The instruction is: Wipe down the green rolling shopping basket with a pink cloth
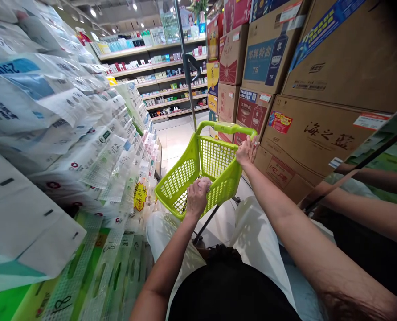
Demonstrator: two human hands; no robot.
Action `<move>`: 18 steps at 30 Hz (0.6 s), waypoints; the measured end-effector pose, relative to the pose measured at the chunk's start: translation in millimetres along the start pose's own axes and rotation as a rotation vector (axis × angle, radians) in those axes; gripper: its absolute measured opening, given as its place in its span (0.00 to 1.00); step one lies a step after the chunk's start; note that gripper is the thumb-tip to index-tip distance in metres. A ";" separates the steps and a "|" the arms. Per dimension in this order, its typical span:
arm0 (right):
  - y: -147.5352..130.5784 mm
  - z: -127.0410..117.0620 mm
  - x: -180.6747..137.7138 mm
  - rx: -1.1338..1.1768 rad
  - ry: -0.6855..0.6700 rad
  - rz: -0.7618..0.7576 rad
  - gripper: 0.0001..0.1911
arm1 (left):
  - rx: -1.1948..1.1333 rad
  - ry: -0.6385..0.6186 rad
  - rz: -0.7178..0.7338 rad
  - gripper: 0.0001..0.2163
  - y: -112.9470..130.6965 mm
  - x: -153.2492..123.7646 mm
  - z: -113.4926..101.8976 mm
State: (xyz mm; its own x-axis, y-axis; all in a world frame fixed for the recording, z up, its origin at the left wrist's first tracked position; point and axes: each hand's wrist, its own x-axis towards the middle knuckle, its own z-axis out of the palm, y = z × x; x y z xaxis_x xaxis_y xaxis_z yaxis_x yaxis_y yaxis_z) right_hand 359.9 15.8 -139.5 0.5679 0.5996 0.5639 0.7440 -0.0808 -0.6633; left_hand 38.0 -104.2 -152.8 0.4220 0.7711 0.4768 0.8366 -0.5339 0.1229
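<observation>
A lime-green shopping cart (218, 156) with a lattice basket stands right in front of my knees, its handle (230, 128) on the far side. My right hand (247, 151) is closed at the right corner, where the handle meets the basket's rim. Over the near part of the basket is my left hand (197, 198), its fingers curled around a small pale pinkish thing (204, 183) that I cannot make out. Through the openings beside my left hand the basket's floor partly shows.
Stacked tissue packs (67, 102) line the left side closely. Cardboard liquor cartons (318, 133) rise on the right, with a mirror-like panel (368, 178) beside them reflecting arms. Past the cart, a tiled floor (174, 138) leads to shelves (165, 84) of small boxed goods. A dark pole (189, 84) stands behind the cart.
</observation>
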 end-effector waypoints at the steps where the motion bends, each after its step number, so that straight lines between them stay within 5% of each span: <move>1: -2.3 -0.6 -0.8 -0.051 0.001 -0.006 0.23 | 0.015 -0.003 0.044 0.16 1.7 4.8 3.5; 11: -2.2 -6.7 -4.4 -0.270 -0.003 -0.143 0.18 | -0.100 0.195 0.272 0.18 46.2 96.3 57.4; 14: 8.6 -19.8 0.8 -0.314 -0.116 -0.259 0.17 | -0.102 0.273 0.433 0.14 57.5 103.2 72.8; 18: 19.0 -30.9 6.8 -0.261 -0.188 -0.328 0.18 | -0.052 0.229 0.666 0.14 66.4 93.3 88.8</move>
State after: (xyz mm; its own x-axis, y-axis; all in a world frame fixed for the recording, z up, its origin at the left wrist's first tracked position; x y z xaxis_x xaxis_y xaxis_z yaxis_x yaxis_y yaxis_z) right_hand 388.8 -6.2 -133.1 0.2315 0.7594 0.6081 0.9512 -0.0458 -0.3050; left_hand 163.9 -36.9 -177.5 0.7497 0.1850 0.6353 0.4052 -0.8874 -0.2198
